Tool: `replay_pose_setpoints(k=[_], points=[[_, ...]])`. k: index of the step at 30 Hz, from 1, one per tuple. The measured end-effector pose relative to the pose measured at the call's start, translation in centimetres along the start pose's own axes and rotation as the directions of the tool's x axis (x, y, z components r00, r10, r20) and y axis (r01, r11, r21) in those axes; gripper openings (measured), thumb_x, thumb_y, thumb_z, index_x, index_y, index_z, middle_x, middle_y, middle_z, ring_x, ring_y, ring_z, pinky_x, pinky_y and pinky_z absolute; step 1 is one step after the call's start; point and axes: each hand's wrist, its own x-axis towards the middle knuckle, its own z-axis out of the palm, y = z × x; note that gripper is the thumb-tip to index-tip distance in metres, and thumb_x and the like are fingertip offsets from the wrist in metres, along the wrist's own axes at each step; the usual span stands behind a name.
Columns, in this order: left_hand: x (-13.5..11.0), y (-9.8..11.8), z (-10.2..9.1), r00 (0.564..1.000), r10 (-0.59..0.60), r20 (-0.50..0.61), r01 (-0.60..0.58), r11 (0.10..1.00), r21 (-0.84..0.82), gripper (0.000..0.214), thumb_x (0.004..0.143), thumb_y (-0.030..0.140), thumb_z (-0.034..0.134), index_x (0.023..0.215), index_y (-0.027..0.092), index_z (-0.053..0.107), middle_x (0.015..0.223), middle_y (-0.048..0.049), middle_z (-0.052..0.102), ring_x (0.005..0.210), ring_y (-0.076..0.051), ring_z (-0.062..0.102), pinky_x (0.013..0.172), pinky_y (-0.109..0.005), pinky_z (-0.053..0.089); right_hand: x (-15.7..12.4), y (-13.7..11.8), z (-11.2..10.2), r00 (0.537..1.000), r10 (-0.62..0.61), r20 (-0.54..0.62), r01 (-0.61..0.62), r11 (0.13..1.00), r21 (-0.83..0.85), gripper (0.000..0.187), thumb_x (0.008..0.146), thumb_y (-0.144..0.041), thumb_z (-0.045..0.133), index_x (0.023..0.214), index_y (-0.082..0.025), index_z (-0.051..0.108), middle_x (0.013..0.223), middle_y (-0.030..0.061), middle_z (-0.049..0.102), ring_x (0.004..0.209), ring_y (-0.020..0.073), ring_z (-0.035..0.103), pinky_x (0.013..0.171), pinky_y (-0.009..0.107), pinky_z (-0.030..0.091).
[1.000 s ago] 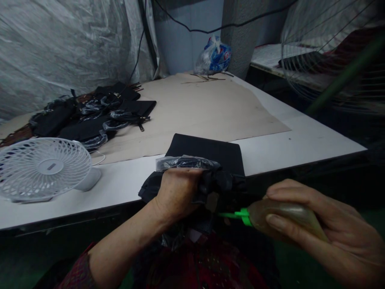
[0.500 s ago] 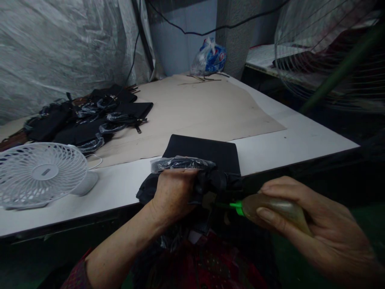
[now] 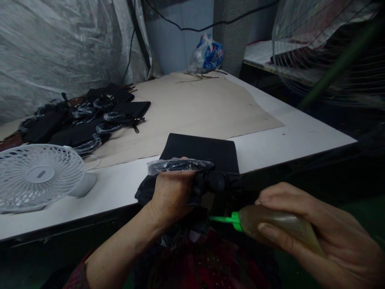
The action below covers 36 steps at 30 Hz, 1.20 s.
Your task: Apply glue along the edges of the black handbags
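Note:
My left hand (image 3: 173, 190) is closed round a black bag (image 3: 200, 150) at the table's front edge. A plastic-wrapped strip (image 3: 180, 165), perhaps its handle, lies across the top of that hand. Part of the bag rests on the table and part hangs over the edge toward my lap. In my right hand (image 3: 313, 224) is a squeeze bottle (image 3: 276, 222) of brownish liquid, lying nearly level. Its green nozzle (image 3: 224, 219) points left at the bag's lower part, below my left hand. Whether the tip touches the bag, I cannot tell.
A white fan (image 3: 42, 174) stands on the left of the table (image 3: 313, 136). Behind it lies a pile of black bags (image 3: 90, 116) with plastic-wrapped handles. Brown sheeting (image 3: 207, 108) covers much of the tabletop. A tied plastic bag (image 3: 207, 54) sits at the back. A wire-caged fan (image 3: 325, 60) stands at right.
The bottle has shifted slightly down, and its green nozzle now shows at full length, clear of the dark area that hid it. My left hand keeps its hold on the bag.

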Motion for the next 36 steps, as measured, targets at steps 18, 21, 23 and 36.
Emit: replay_pose_setpoints(k=[18, 21, 23, 36], points=[[-0.06, -0.3, -0.29, 0.992, -0.081, 0.1, 0.087, 0.995, -0.053, 0.011, 0.072, 0.03, 0.061, 0.074, 0.021, 0.068, 0.069, -0.0073, 0.073, 0.064, -0.025, 0.07, 0.055, -0.035, 0.053, -0.59, 0.1, -0.42, 0.985, 0.128, -0.12, -0.131, 0.991, -0.013, 0.016, 0.094, -0.044, 0.071, 0.105, -0.034, 0.068, 0.098, 0.0014, 0.075, 0.075, 0.023, 0.074, 0.055, 0.03, 0.06], [-0.05, -0.25, -0.3, 0.992, -0.084, 0.089, 0.088, 0.995, -0.042, 0.012, 0.072, 0.029, 0.06, 0.075, 0.022, 0.068, 0.071, -0.0074, 0.074, 0.064, -0.026, 0.07, 0.055, -0.035, 0.053, -0.57, -0.02, -0.05, 0.989, 0.117, -0.093, -0.116, 0.993, 0.011, 0.016, 0.093, -0.039, 0.072, 0.108, -0.034, 0.068, 0.099, 0.0011, 0.075, 0.077, 0.0223, 0.074, 0.058, 0.029, 0.06], [0.0, -0.17, -0.26, 0.995, -0.072, 0.073, 0.076, 0.996, -0.054, 0.01, 0.072, 0.028, 0.059, 0.072, 0.022, 0.066, 0.068, -0.0068, 0.072, 0.062, -0.025, 0.069, 0.054, -0.035, 0.051, -0.55, -0.27, 0.17, 0.995, 0.091, -0.038, -0.089, 0.995, 0.043, 0.018, 0.093, -0.035, 0.071, 0.11, -0.033, 0.067, 0.097, 0.0005, 0.075, 0.078, 0.0211, 0.075, 0.061, 0.028, 0.061], [-0.21, -0.16, 0.02, 0.999, -0.047, 0.014, 0.048, 0.998, -0.043, 0.01, 0.073, 0.029, 0.058, 0.069, 0.022, 0.064, 0.062, -0.0055, 0.07, 0.054, -0.022, 0.066, 0.047, -0.031, 0.045, -0.43, -0.23, 0.22, 0.998, 0.003, -0.061, -0.005, 1.0, -0.025, 0.017, 0.098, -0.032, 0.067, 0.114, -0.028, 0.062, 0.098, 0.0039, 0.072, 0.079, 0.0189, 0.073, 0.06, 0.025, 0.059]])
